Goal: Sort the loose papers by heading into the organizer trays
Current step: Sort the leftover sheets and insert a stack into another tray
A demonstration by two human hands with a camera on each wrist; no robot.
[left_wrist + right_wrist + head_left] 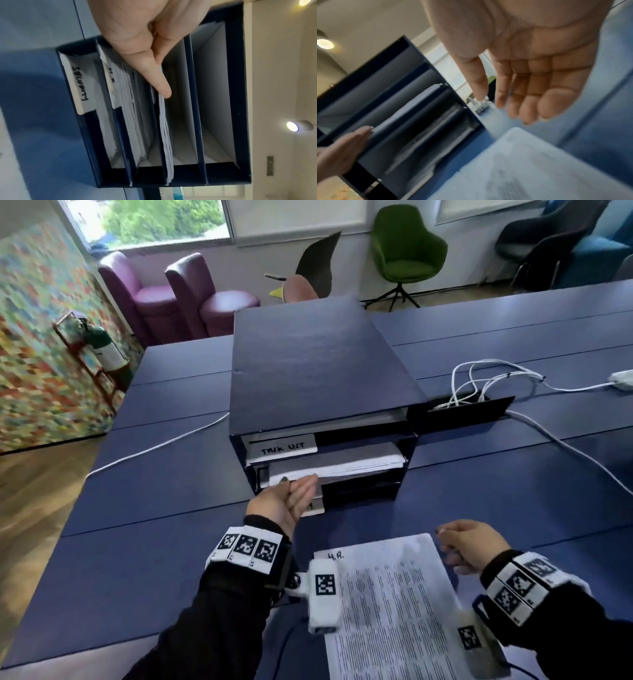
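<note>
On top tray: "TASK LIST" (handwritten)

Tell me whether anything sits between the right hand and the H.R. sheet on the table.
Nothing visible does. The right hand hovers open at the far right corner of the H.R. sheet, with only bare table around it. The left hand is away at the organizer.

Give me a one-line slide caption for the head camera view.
Left hand presses papers into the organizer; right hand hovers beside the H.R. sheet.
</note>
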